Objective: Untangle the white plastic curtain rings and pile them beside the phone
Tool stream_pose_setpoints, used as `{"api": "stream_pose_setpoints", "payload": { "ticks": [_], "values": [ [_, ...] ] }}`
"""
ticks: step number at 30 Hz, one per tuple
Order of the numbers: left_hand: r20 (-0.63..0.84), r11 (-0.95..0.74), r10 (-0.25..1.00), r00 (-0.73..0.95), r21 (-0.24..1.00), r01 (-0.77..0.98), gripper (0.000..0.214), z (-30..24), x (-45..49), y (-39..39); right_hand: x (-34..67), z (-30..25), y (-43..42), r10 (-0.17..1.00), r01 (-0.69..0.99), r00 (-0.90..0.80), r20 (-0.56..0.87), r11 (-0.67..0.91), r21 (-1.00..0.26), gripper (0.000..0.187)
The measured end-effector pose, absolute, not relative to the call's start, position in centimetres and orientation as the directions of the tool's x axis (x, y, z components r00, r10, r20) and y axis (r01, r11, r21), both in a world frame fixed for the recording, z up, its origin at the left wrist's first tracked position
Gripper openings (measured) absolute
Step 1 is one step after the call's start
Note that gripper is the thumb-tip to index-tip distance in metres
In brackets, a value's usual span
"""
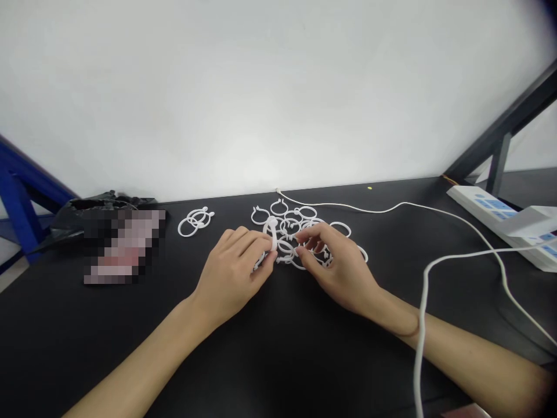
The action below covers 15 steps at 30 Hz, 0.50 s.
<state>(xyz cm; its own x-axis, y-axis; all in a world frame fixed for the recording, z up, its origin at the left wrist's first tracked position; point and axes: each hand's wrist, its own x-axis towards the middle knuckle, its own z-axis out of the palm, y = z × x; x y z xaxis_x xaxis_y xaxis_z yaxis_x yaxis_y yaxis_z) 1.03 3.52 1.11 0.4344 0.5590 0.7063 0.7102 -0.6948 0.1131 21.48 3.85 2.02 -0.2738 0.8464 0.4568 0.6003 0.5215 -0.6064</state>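
A heap of several white plastic rings [300,223] lies on the black table [278,348] near its far edge. My left hand [232,270] is closed on a white ring [271,233] that stands up between its thumb and fingers. My right hand [337,261] rests on the heap with its fingers curled and pinching among the rings; which ring it grips I cannot make out. A small separate group of joined white rings [195,222] lies to the left of the heap, apart from both hands.
A white cable [424,290] runs across the table and over my right forearm. White power strips [507,223] sit at the right. A black bag [104,212] and a blurred patch lie at the left. A white wall stands behind the table.
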Motion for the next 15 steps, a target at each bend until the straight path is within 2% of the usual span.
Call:
{"api": "stream_pose_setpoints", "payload": {
  "ticks": [7, 10, 15],
  "values": [
    [0.647, -0.758, 0.492, 0.582, -0.010, 0.652, 0.018, 1.38, 1.03, 3.17, 21.60, 2.09, 3.64, 0.757, 0.495, -0.360, 0.544, 0.650, -0.577, 0.035],
    [0.642, -0.771, 0.472, 0.604, -0.031, 0.636, 0.025, 1.37, 0.88, 3.21, 21.54, 2.07, 3.67, 0.721, 0.476, -0.390, 0.573, 0.690, -0.545, 0.028],
    [0.648, -0.782, 0.463, 0.604, -0.022, 0.623, 0.027, 1.31, 0.85, 3.24, 21.46, 2.01, 3.72, 0.727, 0.490, -0.364, 0.582, 0.681, -0.544, 0.017]
  ]
}}
